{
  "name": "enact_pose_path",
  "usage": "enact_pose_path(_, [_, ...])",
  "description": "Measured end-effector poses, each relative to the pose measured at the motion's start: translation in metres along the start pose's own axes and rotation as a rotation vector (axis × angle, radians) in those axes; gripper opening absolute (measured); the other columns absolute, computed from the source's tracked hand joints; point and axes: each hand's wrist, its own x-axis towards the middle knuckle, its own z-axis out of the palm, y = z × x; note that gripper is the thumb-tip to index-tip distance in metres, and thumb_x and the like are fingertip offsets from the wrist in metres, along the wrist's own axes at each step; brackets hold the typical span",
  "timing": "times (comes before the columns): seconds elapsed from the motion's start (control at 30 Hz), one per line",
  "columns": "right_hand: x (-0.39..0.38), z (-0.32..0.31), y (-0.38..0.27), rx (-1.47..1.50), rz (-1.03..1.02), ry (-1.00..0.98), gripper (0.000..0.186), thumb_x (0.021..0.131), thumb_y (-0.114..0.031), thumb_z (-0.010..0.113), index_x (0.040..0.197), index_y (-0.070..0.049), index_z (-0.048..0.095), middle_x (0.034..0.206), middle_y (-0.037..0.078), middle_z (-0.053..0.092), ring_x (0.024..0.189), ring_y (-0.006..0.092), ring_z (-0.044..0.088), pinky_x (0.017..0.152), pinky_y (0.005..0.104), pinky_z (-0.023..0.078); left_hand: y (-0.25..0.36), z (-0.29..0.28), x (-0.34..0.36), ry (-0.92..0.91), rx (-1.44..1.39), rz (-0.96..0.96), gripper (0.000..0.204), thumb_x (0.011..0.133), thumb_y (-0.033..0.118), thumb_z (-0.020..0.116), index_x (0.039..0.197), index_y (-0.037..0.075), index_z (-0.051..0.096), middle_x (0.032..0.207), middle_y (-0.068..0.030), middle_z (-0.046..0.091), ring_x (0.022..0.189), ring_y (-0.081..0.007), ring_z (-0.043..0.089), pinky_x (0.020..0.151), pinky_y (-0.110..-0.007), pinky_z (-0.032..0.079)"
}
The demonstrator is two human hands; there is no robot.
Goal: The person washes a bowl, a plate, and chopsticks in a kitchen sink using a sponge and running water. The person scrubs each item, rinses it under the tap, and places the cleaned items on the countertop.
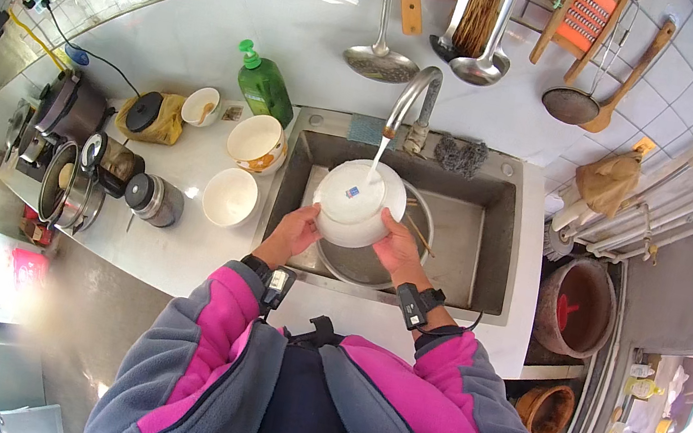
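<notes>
the person's 2 hands work over a metal sink (497, 243) set in the white worktop (172, 260). the left hand (298, 228) has its grip clamped on the left edge of a white dish (358, 202), and the right hand (395, 244) has its grip clamped on the right edge. the dish is above the sink's left half, its underside with a small blue mark facing up, and water (378, 153) from the curved tap (403, 106) falls onto it. below the dish, a round metal basin (347, 263) sits in the sink; a thin stick (419, 237) shows at its right side, but the dish hides much of the inside.

on the worktop left of the sink are 3 bowls: a plain white bowl (230, 197), near; a patterned bowl (257, 143) just beyond it; and a small bowl (200, 105) farther left, with something brown in it. a green pump bottle (263, 89) stands at the far side. farther left is a lidded jar (155, 199). right of the worktop, a large brown crock (602, 303) holds a red object (565, 312).
</notes>
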Motion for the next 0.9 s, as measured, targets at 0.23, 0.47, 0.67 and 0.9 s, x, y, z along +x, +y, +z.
enact_pose_path(0.23, [-0.012,-0.021,-0.026,-0.005,-0.024,0.05,0.045,0.088,-0.015,0.062,0.127,-0.002,0.045,0.126,0.01,0.052,0.118,0.0226,0.048,0.105,0.04,0.035,-0.001,0.025,0.002,-0.016,0.138,0.003,0.028,0.093,0.016,0.051,0.117,0.002,0.052,0.112,-0.0063,0.059,0.102,-0.0178,0.055,0.09,-0.035,0.046])
enact_pose_path(0.47, [0.023,0.003,-0.032,0.039,-0.089,0.09,0.043,0.088,-0.014,0.061,0.125,0.0,0.045,0.125,0.012,0.053,0.116,0.0219,0.05,0.104,0.0349,0.037,0.032,0.023,0.03,0.014,0.072,0.018,0.027,0.092,0.017,0.055,0.113,0.0,0.054,0.109,-0.0084,0.059,0.099,-0.0186,0.057,0.087,-0.033,0.048])
enact_pose_path(0.67, [0.05,0.025,-0.028,0.003,-0.077,0.064,0.041,0.086,-0.012,0.064,0.121,0.001,0.048,0.12,0.011,0.056,0.111,0.0207,0.053,0.099,0.0338,0.042,0.048,-0.002,0.044,0.016,0.127,0.059,0.029,0.094,0.021,0.051,0.115,0.0,0.053,0.113,-0.0088,0.058,0.103,-0.0191,0.055,0.091,-0.033,0.047])
enact_pose_path(0.9, [0.062,0.03,-0.021,-0.18,-0.031,-0.061,0.042,0.086,-0.015,0.064,0.121,0.002,0.049,0.118,0.011,0.056,0.11,0.0216,0.054,0.098,0.035,0.042,0.037,-0.021,0.038,-0.002,-0.064,-0.026,0.026,0.097,0.019,0.045,0.117,0.003,0.052,0.111,-0.0068,0.058,0.103,-0.0171,0.055,0.092,-0.032,0.046])
